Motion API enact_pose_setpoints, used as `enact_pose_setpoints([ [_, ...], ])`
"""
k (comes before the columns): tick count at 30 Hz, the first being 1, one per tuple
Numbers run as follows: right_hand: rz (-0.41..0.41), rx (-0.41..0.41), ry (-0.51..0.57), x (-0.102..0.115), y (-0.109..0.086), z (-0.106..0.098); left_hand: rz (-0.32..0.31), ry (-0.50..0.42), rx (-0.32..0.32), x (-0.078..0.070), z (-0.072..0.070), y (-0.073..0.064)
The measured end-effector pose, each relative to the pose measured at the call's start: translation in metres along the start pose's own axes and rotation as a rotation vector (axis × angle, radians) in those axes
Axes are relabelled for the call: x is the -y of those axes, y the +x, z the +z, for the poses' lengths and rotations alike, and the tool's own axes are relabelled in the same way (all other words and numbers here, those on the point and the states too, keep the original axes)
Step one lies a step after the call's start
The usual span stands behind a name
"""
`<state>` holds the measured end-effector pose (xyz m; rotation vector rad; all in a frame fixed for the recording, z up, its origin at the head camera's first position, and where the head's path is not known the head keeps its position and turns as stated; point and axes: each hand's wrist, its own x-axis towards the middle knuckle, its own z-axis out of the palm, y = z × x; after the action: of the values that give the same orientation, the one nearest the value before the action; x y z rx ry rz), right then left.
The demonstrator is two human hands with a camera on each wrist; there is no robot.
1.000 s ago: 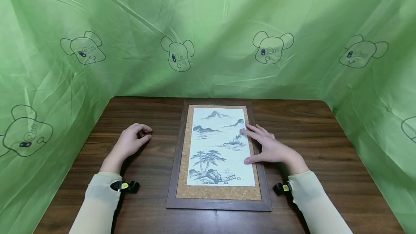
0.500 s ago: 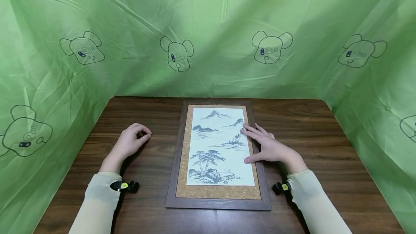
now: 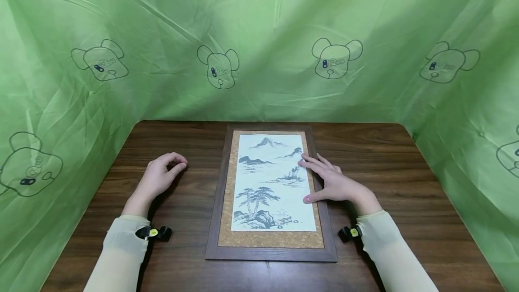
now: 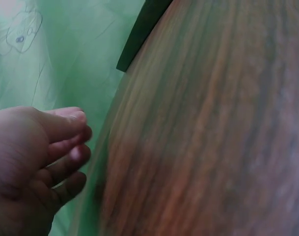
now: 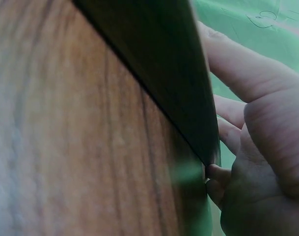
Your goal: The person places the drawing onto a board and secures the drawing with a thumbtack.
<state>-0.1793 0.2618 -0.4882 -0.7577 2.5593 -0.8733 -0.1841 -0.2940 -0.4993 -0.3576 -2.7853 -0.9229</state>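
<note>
White ink-landscape sheet (image 3: 271, 181) in rectangular brown frame (image 3: 271, 253)

The sheet lies on tan cork (image 3: 271, 239), the frame on a brown wood-grain table (image 3: 401, 179); the right hand (image 3: 334, 183), fingers spread, overlaps both, gripping nothing; the left hand (image 3: 159, 175), loosely curled, holds nothing.

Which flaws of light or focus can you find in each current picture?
Head view: pale glare on the table in front of the picture frame, dark shadow beside the left hand; left wrist view: wood grain blurred; right wrist view: the picture frame's side dark, wood grain soft.
</note>
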Motion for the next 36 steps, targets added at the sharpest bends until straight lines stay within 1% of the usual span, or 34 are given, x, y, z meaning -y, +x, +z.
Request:
enact_pose_setpoints([
  [6,-0.002,0.014,0.019,0.002,-0.001,-0.001,0.042,-0.050,-0.094,-0.022,0.001,0.004],
  [9,-0.017,0.016,0.025,0.002,0.000,-0.001,0.057,-0.084,-0.127,-0.033,0.000,0.005],
  [14,-0.032,0.017,0.018,0.000,0.001,0.001,0.022,-0.115,-0.165,-0.049,0.000,0.007],
  [17,-0.030,0.018,0.021,-0.001,-0.001,0.002,-0.006,-0.114,-0.172,-0.057,0.003,0.013],
  [19,-0.027,0.017,0.024,-0.002,-0.002,0.001,-0.012,-0.104,-0.171,-0.062,0.005,0.019],
  [23,-0.024,0.016,0.034,-0.002,-0.003,0.001,0.016,-0.076,-0.170,-0.070,0.010,0.034],
  [25,-0.028,0.017,0.042,-0.001,-0.004,0.001,0.040,-0.065,-0.159,-0.072,0.013,0.042],
  [27,-0.031,0.019,0.046,0.000,-0.004,0.000,0.066,-0.060,-0.132,-0.075,0.015,0.049],
  [32,-0.030,0.025,0.040,0.000,-0.003,0.001,0.141,-0.058,-0.013,-0.085,0.021,0.068],
  [34,-0.028,0.027,0.034,0.000,-0.003,0.001,0.162,-0.059,0.023,-0.091,0.024,0.076],
  [36,-0.025,0.028,0.032,0.000,-0.003,0.001,0.178,-0.065,0.043,-0.096,0.029,0.083],
])
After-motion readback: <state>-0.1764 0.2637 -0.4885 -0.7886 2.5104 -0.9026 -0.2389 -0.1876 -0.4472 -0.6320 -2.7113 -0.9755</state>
